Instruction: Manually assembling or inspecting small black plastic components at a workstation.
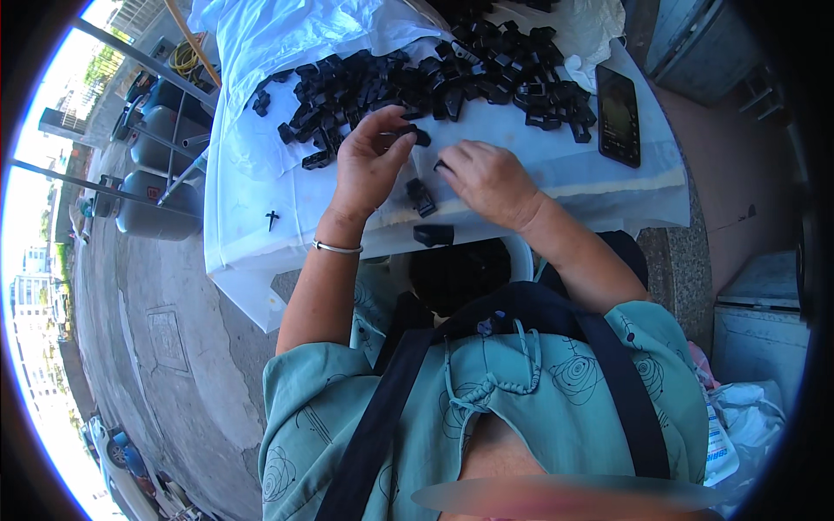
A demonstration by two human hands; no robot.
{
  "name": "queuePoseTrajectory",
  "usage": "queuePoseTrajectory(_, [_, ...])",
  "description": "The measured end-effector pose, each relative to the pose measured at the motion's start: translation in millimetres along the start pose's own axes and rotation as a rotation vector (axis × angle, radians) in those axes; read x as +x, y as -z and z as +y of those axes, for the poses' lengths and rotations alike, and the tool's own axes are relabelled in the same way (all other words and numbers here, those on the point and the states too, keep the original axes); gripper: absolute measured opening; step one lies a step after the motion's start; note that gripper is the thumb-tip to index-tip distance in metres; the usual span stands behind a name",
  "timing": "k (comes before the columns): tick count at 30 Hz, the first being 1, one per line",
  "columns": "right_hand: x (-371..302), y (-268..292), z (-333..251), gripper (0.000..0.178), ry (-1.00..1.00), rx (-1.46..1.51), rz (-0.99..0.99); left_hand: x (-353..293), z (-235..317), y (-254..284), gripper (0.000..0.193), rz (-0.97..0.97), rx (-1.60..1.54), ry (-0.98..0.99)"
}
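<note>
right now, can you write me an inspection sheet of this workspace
Surface: white, creased plastic sheet
Job's things: heap of small black plastic parts; blocky black part lying on the sheet; wedge-shaped black part at the near edge
Clutter: black rectangular phone, right; small black cross-shaped piece, left
Left hand: grip closed on a dark plastic piece
Right hand: grip closed on a small dark tip, mostly hidden
Cables: yellow coil, far left, hose or cable unclear
Surroundings: grey concrete floor; grey plastic tanks, left; blue-grey metal box, right
</note>
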State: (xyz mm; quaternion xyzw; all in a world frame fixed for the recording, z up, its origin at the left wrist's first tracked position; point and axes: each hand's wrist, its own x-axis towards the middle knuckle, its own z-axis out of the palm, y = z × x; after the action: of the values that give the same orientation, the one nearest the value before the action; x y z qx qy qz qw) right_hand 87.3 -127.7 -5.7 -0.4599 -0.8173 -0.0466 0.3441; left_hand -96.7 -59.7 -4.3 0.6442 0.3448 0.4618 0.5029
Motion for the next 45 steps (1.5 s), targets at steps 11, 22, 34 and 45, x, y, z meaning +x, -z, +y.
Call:
queuePoseTrajectory(11, [8.7,2.2,21.2,0.022,-0.264,0.187,0.068,-21.5,-8.3,8.3,0.05,-0.123,0.559,-0.14])
queuePoseTrajectory(22, [6.5,-0.8,11.4,0.027,0.057,0.132,-0.048,-23.2,-10.4,6.8,0.058,-0.137,0.504,-0.168])
queuePoseTrajectory(34, [1.1,-1.3,-3.4,0.029,0.035,-0.002,-0.087,-22.5,2.5,8.6,0.052,-0.114,0.645,-0.317])
queuePoseTrajectory(45, [-6.2,-7.2,-7.2,0.031,-0.029,-0.016,-0.1,9.5,1.3,24.9,0.036,-0.064,1.081,-0.306])
